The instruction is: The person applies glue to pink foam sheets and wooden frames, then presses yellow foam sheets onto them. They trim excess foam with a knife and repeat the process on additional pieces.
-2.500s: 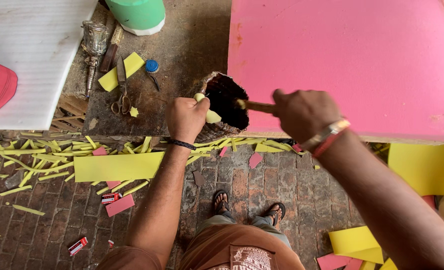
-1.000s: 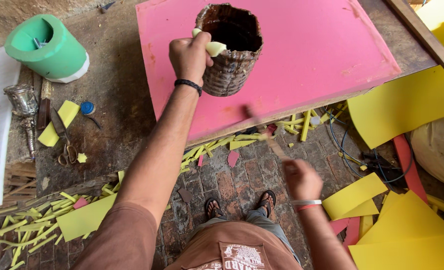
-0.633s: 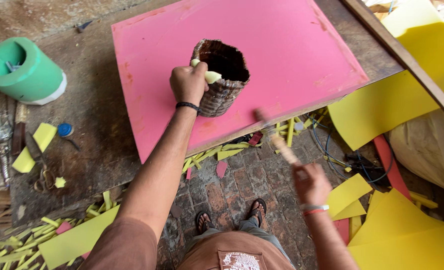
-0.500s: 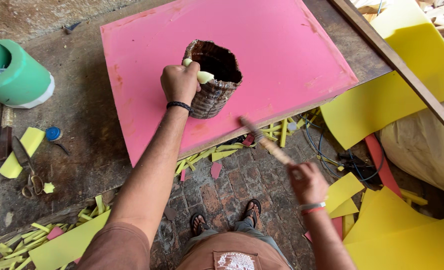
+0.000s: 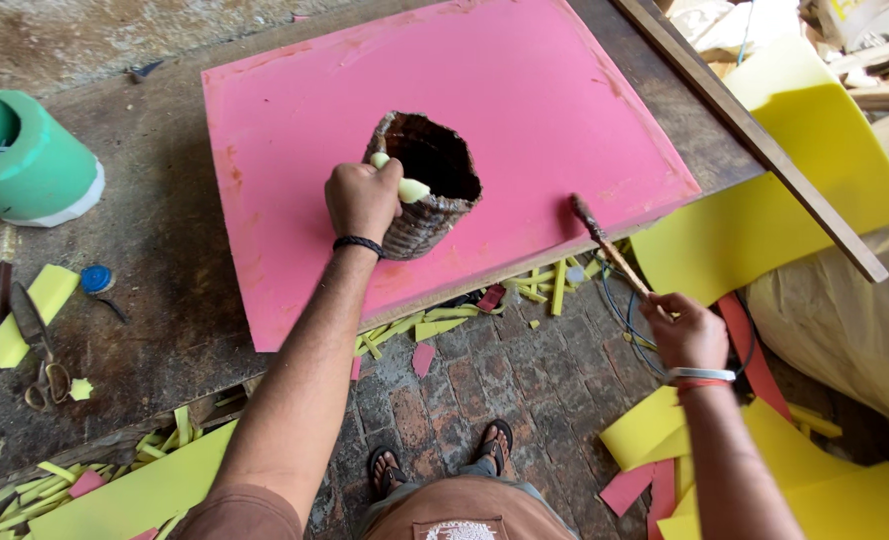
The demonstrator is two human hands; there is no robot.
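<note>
A woven brown basket point(image 5: 434, 215) with a dark inside stands on a large pink foam sheet point(image 5: 524, 90). My left hand point(image 5: 362, 198) grips the basket's near rim, pinching a pale yellow foam strip point(image 5: 410, 189) against it. My right hand point(image 5: 686, 330) is off the table's front edge and holds a wooden-handled brush point(image 5: 609, 248), its bristle tip resting near the pink sheet's right front corner.
A green cylinder point(image 5: 26, 160) stands at the far left of the worn table point(image 5: 154, 290); scissors point(image 5: 36, 350), a blue cap point(image 5: 95, 279) and yellow scraps lie in front of it. Yellow foam sheets point(image 5: 764, 210) and a wooden strip point(image 5: 754, 140) lie right. Foam offcuts litter the brick floor point(image 5: 504, 370).
The basket moved from the table edge onto the middle of the pink sheet, still in my left hand. My right hand drew the brush out, dropped low, then raised it to the sheet's corner.
</note>
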